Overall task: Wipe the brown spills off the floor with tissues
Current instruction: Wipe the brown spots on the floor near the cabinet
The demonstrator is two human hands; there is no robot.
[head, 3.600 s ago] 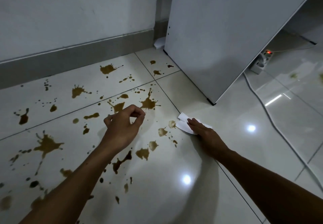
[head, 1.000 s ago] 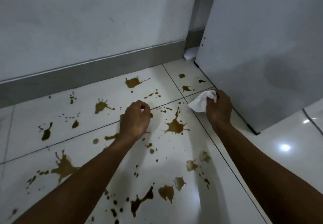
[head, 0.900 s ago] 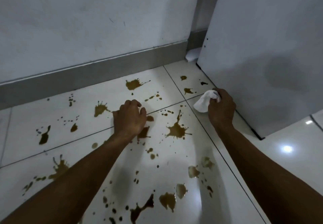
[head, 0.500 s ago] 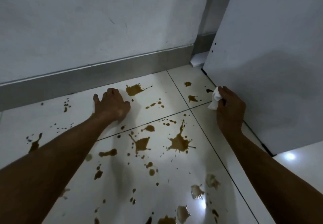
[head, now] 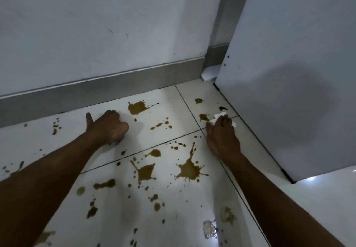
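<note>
Brown spills dot the white tiled floor (head: 119,198): a splat near the wall (head: 137,108), two star-shaped ones (head: 146,172) (head: 189,170) in the middle, and small spots (head: 198,100) by the white panel. My right hand (head: 221,133) lies flat on the floor, pressing a white tissue (head: 218,116) beside a small brown spot (head: 203,117). Most of the tissue is hidden under the fingers. My left hand (head: 107,128) rests on the tile as a fist, holding nothing, left of the wall splat.
A grey skirting board (head: 96,90) runs along the wall behind the spills. A tall white panel (head: 289,92) stands on the floor just right of my right hand. A white object (head: 210,74) lies in the corner. Faded, partly wiped smears (head: 228,215) show at the lower right.
My right hand has come down from holding the crumpled tissue in the air to pressing it flat on the tile by the panel. My left hand's fingers have curled into a fist.
</note>
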